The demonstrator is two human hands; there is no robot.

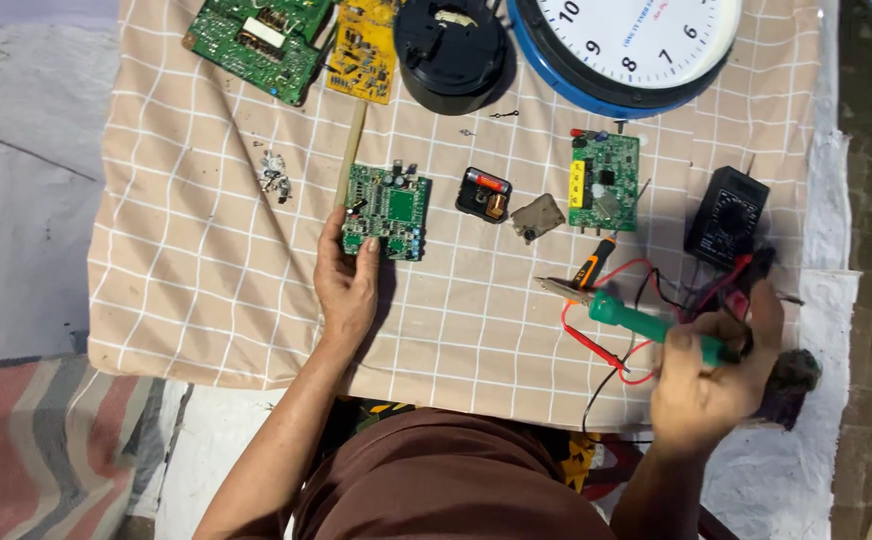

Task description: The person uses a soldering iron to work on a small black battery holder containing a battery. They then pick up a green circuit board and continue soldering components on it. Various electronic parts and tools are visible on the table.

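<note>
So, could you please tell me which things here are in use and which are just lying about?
In use: left hand on the small green circuit board; right hand holding the green-handled soldering iron.
Lying about: round blue-rimmed wall clock, black multimeter, yellow circuit board.

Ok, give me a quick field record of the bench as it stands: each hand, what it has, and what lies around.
left hand: left hand rests on the checked cloth, fingers touching the lower left corner of the small green circuit board
right hand: right hand grips the green-handled soldering iron, tip pointing left
near right hand: red and black test leads, black multimeter
mid cloth: clock movement, second green board
far edge: blue-rimmed wall clock, yellow board
</note>
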